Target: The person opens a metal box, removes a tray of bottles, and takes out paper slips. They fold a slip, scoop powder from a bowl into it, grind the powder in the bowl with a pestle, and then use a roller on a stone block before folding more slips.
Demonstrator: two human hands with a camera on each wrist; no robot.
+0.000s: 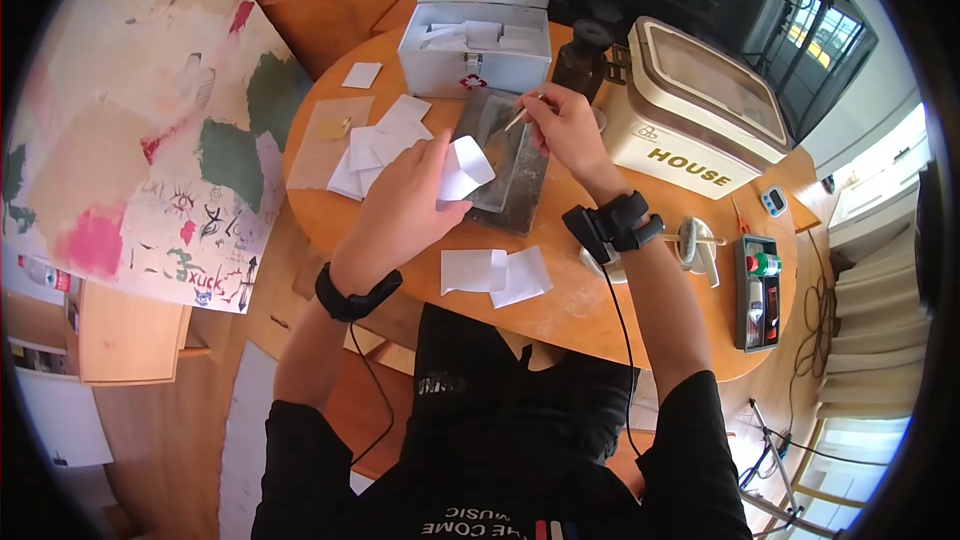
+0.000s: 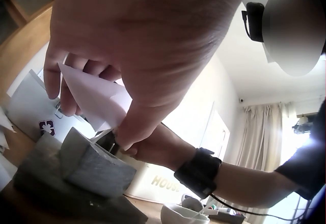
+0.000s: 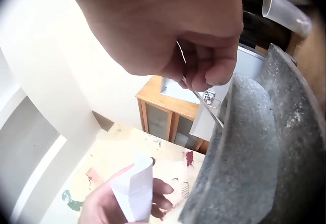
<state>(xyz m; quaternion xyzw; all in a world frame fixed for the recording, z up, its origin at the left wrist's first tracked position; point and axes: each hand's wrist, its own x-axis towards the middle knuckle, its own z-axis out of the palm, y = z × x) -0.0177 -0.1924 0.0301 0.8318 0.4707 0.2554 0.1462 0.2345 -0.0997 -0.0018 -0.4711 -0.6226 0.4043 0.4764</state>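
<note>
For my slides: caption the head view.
Left hand holds folded paper, right hand a thin stick, near an open white box.

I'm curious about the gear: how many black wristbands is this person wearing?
2: the left wristband, behind the left hand holding white paper; and the right wristband, behind the right hand pinching a thin stick.

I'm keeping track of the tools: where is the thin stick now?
In the head view, the thin stick is pinched by the right hand above the grey block, up and right of the white paper in the left hand.
</note>
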